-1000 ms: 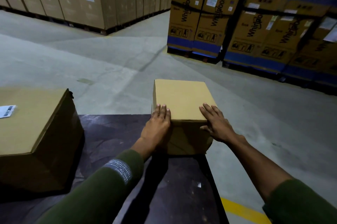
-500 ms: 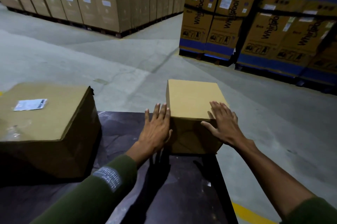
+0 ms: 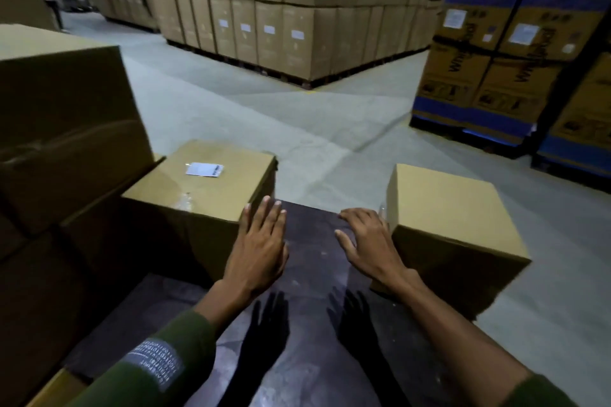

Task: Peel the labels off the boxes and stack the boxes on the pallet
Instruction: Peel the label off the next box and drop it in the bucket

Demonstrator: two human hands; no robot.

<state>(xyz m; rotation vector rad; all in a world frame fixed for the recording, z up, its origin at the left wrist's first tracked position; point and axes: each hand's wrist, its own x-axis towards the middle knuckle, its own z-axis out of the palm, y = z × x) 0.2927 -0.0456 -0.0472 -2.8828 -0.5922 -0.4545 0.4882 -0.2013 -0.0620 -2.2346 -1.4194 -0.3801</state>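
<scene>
A plain cardboard box (image 3: 449,208) with no label on top stands at the right corner of the dark pallet surface (image 3: 310,324). Left of it is a second box (image 3: 211,188) carrying a white barcode label (image 3: 204,169) on its top. My left hand (image 3: 261,247) hovers with straight fingers beside that labelled box's near right corner. My right hand (image 3: 367,241) floats over the pallet with spread fingers, just left of the plain box. Neither hand holds anything.
A larger carton (image 3: 62,115) is stacked at the left, over other boxes. Beyond the pallet lies grey concrete floor (image 3: 264,115). Pallets of brown cartons (image 3: 281,9) stand far ahead and blue-banded cartons (image 3: 515,52) at the right.
Both hands have let go of the plain box and moved left over the pallet. My view has swung left, bringing the labelled box and the big carton closer to the middle.
</scene>
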